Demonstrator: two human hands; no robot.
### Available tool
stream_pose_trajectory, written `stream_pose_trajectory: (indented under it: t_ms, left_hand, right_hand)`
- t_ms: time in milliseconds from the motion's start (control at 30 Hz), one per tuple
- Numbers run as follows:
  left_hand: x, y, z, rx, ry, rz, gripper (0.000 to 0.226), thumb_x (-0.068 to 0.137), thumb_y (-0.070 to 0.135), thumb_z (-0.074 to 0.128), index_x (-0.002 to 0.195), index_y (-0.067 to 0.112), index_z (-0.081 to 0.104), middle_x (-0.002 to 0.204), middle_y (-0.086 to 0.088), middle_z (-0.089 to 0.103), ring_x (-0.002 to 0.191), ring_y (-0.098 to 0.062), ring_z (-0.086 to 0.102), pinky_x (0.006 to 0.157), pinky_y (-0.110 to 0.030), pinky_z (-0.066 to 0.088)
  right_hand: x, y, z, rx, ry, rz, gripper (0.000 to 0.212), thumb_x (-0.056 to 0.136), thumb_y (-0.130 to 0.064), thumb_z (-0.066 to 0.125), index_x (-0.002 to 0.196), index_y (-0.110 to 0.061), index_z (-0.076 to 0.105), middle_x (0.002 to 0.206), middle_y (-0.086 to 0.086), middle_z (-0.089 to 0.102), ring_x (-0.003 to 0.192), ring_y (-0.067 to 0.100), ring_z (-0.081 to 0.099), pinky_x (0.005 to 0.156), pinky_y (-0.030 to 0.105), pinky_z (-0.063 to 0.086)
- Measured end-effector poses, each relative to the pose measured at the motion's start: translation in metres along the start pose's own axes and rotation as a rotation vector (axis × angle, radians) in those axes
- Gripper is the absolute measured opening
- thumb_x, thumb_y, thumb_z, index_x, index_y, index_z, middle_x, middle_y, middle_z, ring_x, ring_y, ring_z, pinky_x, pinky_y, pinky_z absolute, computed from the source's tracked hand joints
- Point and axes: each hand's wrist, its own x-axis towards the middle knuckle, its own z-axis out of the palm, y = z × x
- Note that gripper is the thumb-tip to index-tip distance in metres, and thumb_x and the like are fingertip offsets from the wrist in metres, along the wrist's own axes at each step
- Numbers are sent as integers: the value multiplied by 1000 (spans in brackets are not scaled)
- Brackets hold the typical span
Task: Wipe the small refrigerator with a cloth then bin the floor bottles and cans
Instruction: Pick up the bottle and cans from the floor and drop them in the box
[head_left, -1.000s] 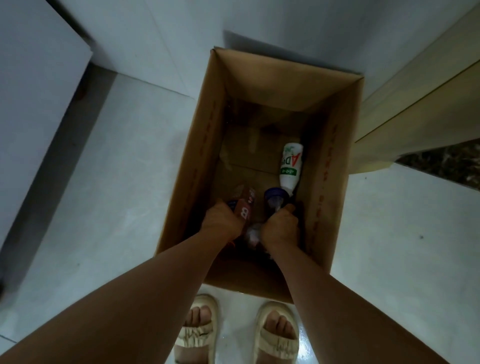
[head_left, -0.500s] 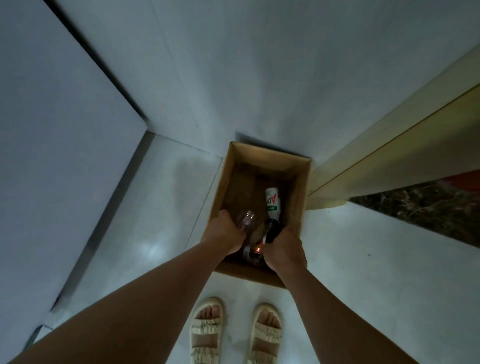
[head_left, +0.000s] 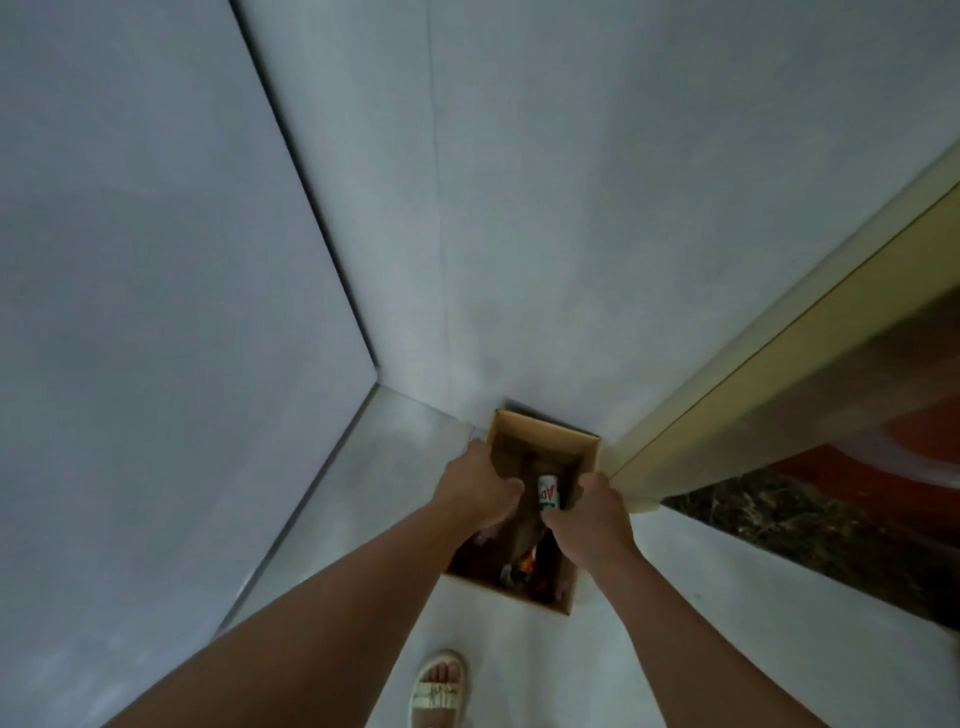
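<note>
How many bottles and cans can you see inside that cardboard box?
3 I can make out: a white bottle lying near the middle, a dark bottle below it, and a can-like thing near the front wall. The hands and shadow may hide more.

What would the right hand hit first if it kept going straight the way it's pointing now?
Probably the far right wall of the cardboard box. The right hand points up-frame along that side, with the white bottle just to its left. Depth is unclear; it may pass above the rim.
</note>
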Motion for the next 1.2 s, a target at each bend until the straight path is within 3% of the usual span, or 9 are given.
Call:
stream_pose_trajectory:
  t_ms: [167,300,367,533,633,767,1000,1100,1200]
  left_hand:
    - [-63,-2,-19,-90,105,-23,63,82,32,65,135,16,35,132,-9,51,115,-25,53,93,-34,47]
    - [-124,-21,-24,-227,174,-81,66,82,31,66,137,16,33,136,-9,49,116,-24,53,91,-32,47]
    - [-158,-31,-28,-290,211,-103,66,83,29,66,138,15,32,136,-10,48,113,-24,54,91,-33,48]
    - [-239,-57,-44,-389,351,-152,66,84,30,64,139,13,31,137,-11,46,112,-24,54,93,-33,47]
    - [-285,-79,-54,-440,444,-185,66,84,30,65,138,12,33,136,-11,47,103,-20,53,83,-27,43]
    - [-344,-117,-69,-507,549,-262,68,83,31,65,139,13,31,138,-12,45,118,-26,50,95,-32,44]
    - [-452,-202,-86,-664,733,-393,65,82,30,67,136,13,35,129,-10,52,110,-24,55,93,-34,48]
    - [-506,-250,-88,-717,820,-449,61,83,30,66,133,13,36,131,-9,52,105,-20,53,86,-29,45]
    - [-566,-299,-86,-786,897,-510,65,84,32,65,138,14,32,137,-10,47,116,-24,51,93,-33,44]
  right_hand:
    - [-48,-13,-21,-76,-3,-105,62,85,-23,64,138,-11,33,134,8,43,108,21,52,76,25,43]
    - [-94,-13,-23,-115,-60,-230,66,84,-24,65,139,-8,33,135,12,43,113,27,54,87,30,48]
    - [-120,-14,-24,-136,-83,-301,64,85,-28,65,137,-7,34,135,12,42,113,26,52,83,28,44]
    - [-184,-28,-23,-175,-160,-449,65,85,-29,64,138,-8,33,136,13,40,95,20,50,80,29,52]
    - [-222,-42,-13,-241,-212,-513,67,85,-29,64,139,-8,30,139,16,37,112,28,50,86,32,50]
    - [-275,-58,18,-278,-294,-588,63,85,-25,63,136,-6,33,137,17,40,121,32,47,97,40,46]
    - [-381,-73,93,-375,-430,-764,56,81,-28,66,126,-3,43,126,18,48,112,30,53,84,28,45]
    - [-437,-75,131,-423,-508,-827,63,82,-29,67,133,-7,36,130,16,43,114,29,51,79,24,41]
    - [-498,-75,169,-473,-555,-898,66,84,-29,66,137,-10,32,133,13,38,115,29,49,77,26,42]
